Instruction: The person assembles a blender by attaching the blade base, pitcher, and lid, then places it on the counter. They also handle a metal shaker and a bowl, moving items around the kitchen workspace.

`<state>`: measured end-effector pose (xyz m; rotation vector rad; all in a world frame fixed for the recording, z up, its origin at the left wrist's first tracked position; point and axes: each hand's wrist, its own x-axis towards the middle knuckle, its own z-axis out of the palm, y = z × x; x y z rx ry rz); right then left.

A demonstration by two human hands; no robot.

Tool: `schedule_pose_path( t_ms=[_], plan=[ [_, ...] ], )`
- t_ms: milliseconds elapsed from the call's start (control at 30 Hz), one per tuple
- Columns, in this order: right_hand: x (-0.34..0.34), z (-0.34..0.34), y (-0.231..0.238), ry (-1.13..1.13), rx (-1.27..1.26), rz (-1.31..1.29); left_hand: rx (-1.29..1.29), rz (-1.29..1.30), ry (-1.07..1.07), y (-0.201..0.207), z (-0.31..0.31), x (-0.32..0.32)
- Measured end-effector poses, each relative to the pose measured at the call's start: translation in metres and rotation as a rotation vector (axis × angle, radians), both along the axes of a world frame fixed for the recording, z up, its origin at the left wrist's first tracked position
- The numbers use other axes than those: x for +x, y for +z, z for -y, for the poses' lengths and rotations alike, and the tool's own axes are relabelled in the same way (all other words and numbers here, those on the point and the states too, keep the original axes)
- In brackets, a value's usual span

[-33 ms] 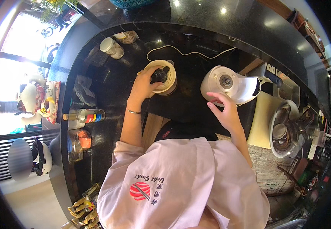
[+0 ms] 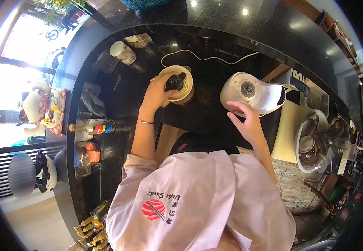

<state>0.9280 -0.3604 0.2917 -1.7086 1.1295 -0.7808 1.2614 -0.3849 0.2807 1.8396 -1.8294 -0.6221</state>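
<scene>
At the left of the dark counter, my left hand [image 2: 155, 94] has its fingers around the black ribbed reamer [image 2: 174, 85] of a citrus juicer. That reamer sits in a cream-yellow slotted strainer [image 2: 188, 86], which rests on a see-through container [image 2: 188, 98] partly hidden beneath it. To the right stands the white juicer base [image 2: 230, 93], with a round metal-centred hub [image 2: 248, 88] on top. My right hand [image 2: 248, 121] is at the base's near edge, thumb and fingers apart, gripping nothing; whether it touches the base I cannot tell.
A white cord [image 2: 194, 52] runs across the back. Far left are a lidded jar [image 2: 123, 52], a plastic bag [image 2: 92, 99] and a bottle [image 2: 92, 128]. On the right, a cream cutting board [image 2: 287, 130] lies beside a white bowl [image 2: 299, 152] of metal utensils.
</scene>
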Motion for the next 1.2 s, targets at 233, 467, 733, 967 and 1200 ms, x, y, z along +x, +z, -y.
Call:
schedule_pose_path(
  t_ms=[233,467,733,967,1200],
  plan=[
    [0.004,-0.002,-0.011,0.026,-0.053,0.014,-0.021,0.056,-0.06,-0.004,0.004,0.005],
    [-0.003,0.002,-0.003,0.039,-0.118,0.002,-0.355,0.091,-0.083,-0.001,0.03,-0.007],
    [-0.019,-0.013,-0.004,-0.075,-0.03,0.027,-0.281,0.389,-0.016,-0.032,0.081,-0.031],
    [-0.036,-0.018,-0.019,-0.13,-0.052,-0.032,-0.215,0.451,-0.048,-0.033,0.077,-0.032],
    [-0.037,-0.01,-0.013,-0.1,-0.099,-0.025,-0.294,0.687,-0.08,-0.02,0.07,-0.037]
  ],
)
